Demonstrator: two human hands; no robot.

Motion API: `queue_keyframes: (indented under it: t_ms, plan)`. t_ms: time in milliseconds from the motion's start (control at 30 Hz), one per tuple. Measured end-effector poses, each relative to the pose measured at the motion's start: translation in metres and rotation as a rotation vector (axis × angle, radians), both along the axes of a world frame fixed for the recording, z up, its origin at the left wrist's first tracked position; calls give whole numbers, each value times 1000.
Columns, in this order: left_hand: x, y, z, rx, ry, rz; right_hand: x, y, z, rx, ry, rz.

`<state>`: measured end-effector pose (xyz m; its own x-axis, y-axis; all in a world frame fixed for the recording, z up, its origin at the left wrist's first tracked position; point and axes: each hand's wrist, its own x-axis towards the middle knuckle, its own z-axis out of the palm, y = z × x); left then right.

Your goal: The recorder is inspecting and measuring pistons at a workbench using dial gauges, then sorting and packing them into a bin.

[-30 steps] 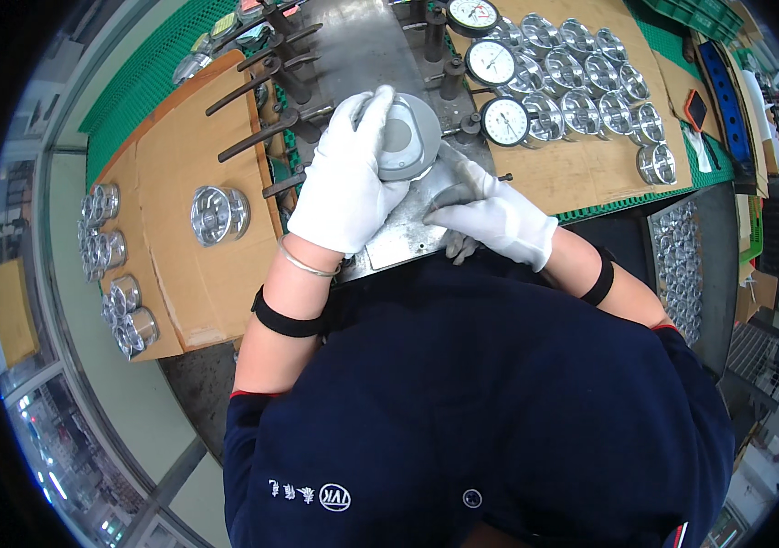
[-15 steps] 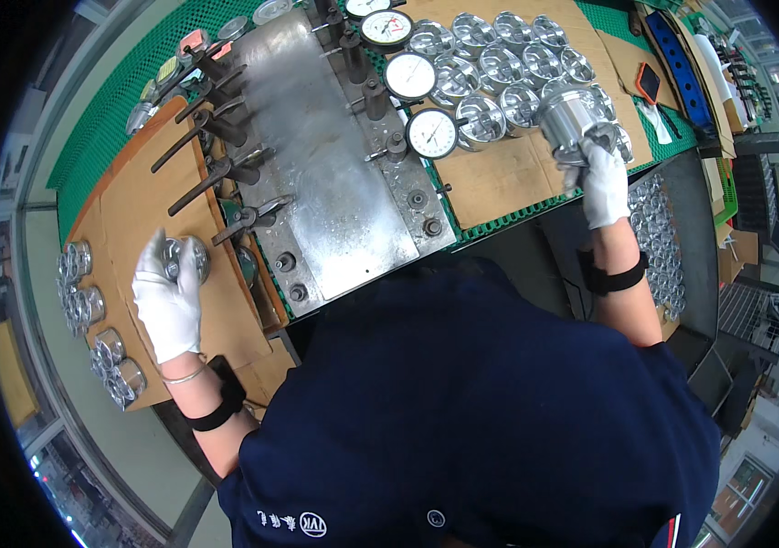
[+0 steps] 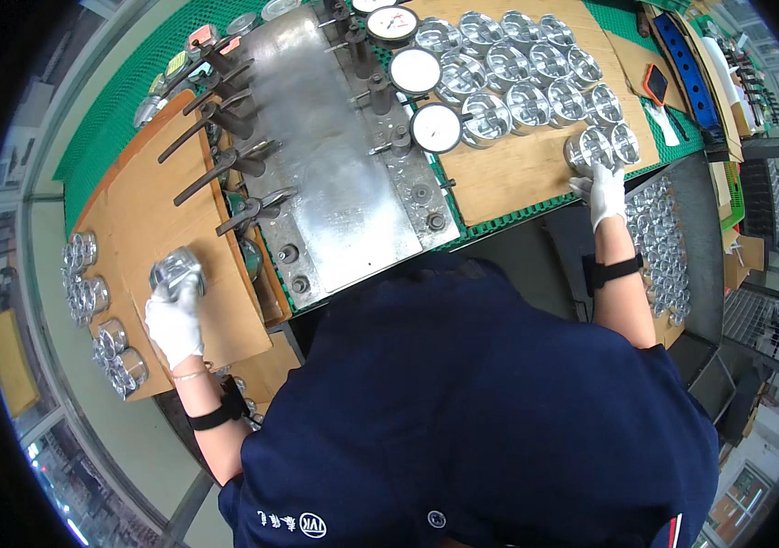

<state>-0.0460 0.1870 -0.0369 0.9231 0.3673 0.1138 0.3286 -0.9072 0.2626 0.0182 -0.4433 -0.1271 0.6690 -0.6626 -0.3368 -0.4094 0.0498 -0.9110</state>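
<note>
My left hand [image 3: 174,327], in a white glove, is closed on a shiny metal piston [image 3: 175,268] over the cardboard at the left. Its fingers wrap the piston's near side, and the piston looks tilted and a little blurred. At the right, my right hand [image 3: 606,194], also gloved, has its fingers on the near side of another piston [image 3: 585,151]. That one sits open end up at the near right corner of several rows of pistons [image 3: 508,64]. Part of its wall is hidden behind the fingers.
Between my hands lies a steel plate [image 3: 353,219] with clamp levers [image 3: 225,173] on its left and dial gauges [image 3: 436,128] on its right. More pistons [image 3: 88,297] stand at the far left edge. An orange-edged phone [image 3: 655,84] lies at the back right.
My right hand has lowered its piston from the air onto the cardboard beside the rows. My left hand has moved slightly nearer to me, and its piston has turned.
</note>
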Motion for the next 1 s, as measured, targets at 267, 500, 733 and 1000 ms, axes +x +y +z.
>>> queue_keyframes:
  t_ms: [267,500,733,1000]
  plan:
    - [2,-80,78,-1186,-279,7,0,155,100,17,-355,727]
    - [18,-145,75,-1920,462,-250,-10,250,117,-356,-907,1330]
    - [29,-167,45,-72,-103,-788,11,250,110,-842,-455,1461]
    - [60,-183,28,-87,-145,-780,-5,229,123,-398,-59,1389]
